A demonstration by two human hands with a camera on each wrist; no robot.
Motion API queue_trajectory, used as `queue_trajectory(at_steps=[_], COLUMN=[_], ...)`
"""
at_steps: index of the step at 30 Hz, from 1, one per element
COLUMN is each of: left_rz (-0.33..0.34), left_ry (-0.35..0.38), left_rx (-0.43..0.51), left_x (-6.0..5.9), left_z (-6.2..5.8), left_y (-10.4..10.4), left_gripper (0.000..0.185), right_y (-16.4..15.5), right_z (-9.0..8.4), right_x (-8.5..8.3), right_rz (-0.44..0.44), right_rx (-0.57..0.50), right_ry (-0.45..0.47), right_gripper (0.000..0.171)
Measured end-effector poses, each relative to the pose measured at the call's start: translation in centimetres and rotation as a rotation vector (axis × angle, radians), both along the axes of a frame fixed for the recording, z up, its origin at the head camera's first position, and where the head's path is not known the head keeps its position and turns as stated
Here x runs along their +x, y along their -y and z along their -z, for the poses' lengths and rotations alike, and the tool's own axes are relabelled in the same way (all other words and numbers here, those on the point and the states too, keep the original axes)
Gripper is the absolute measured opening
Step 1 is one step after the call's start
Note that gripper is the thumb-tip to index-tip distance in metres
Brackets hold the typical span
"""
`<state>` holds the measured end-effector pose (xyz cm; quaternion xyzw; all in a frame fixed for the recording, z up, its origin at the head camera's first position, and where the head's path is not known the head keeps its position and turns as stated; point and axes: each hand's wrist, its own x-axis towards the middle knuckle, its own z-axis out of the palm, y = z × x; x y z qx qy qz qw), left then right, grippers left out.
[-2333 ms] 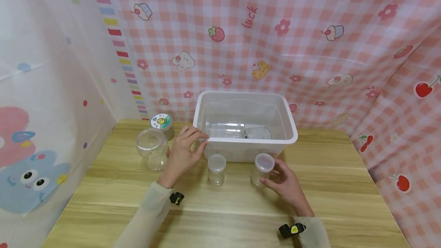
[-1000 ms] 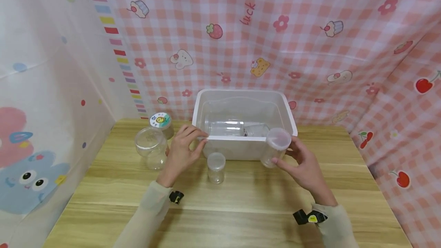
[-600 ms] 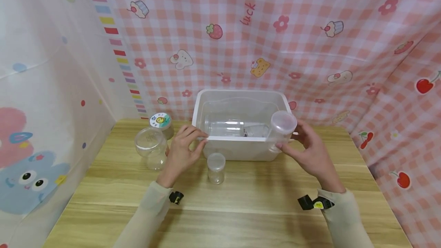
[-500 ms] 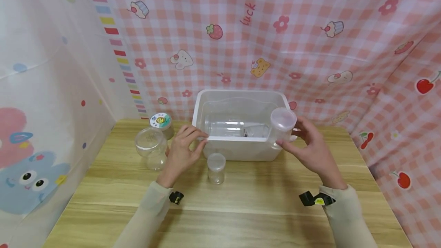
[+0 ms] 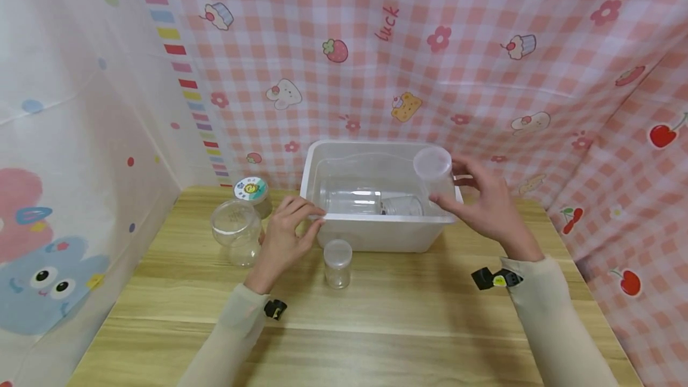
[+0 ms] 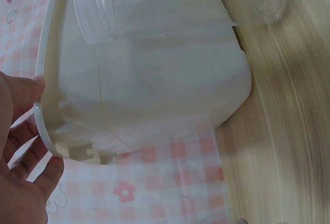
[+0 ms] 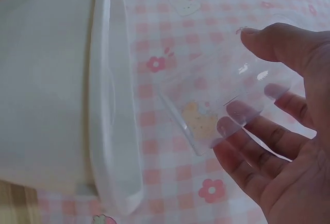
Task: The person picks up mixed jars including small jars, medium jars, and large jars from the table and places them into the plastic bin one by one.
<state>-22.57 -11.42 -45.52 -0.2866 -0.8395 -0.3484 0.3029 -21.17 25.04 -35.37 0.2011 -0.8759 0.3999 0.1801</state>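
My right hand (image 5: pixel 489 205) holds a clear plastic jar with a frosted lid (image 5: pixel 433 163) above the right end of a white plastic bin (image 5: pixel 376 236). Thumb and fingers lie on opposite sides of that jar (image 7: pixel 206 95) in the right wrist view. At the bin's front left corner, my left hand (image 5: pixel 286 237) grips the rim; the left wrist view has its thumb and fingers around the edge (image 6: pixel 45 131). Two clear jars, a larger one (image 5: pixel 349 200) and a smaller one (image 5: pixel 405 205), lie on their sides inside the bin.
A small lidded clear jar (image 5: pixel 337 264) stands in front of the bin on the wooden table (image 5: pixel 344 339). Left of my left hand are a round-topped clear jar (image 5: pixel 236 232) and a jar with a printed lid (image 5: pixel 251 191). A checked cloth (image 5: pixel 355 88) hangs behind.
My right hand has lifted the lidded jar off the table and carried it up and forward over the bin's right end. My left hand stays on the rim.
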Motion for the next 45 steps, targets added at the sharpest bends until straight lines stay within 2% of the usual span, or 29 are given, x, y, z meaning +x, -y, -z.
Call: queue_trajectory(at_steps=[8,23,29,34,39,45], left_rz=[-0.001,0.001,0.003,0.006,0.005,0.004], left_ry=[-0.002,-0.001,0.002,0.009,0.004,0.001], left_rx=[-0.001,-0.001,-0.001,-0.002,-0.012,-0.01], left_x=[0.0,0.1,0.1,0.1,0.1,0.1], left_z=[0.0,-0.1,-0.2,-0.3,-0.2,-0.2], left_y=[0.0,0.0,0.0,0.0,0.0,0.0], left_gripper=[0.008,0.008,0.008,0.008,0.008,0.009], right_y=[-0.2,0.2,0.3,0.4,0.3,0.2], right_z=[-1.2,-1.7,-1.5,-1.5,-1.3,-0.7], right_x=[-2.0,-5.0,-5.3,-5.1,-4.8,-4.6], right_rz=[0.003,-0.029,-0.051,-0.047,-0.035,-0.038], right_rx=[0.183,0.351,0.364,0.347,0.338,0.316], right_ry=[0.036,0.113,0.177,0.185,0.166,0.082], right_gripper=[0.063,0.061,0.064,0.067,0.072,0.081])
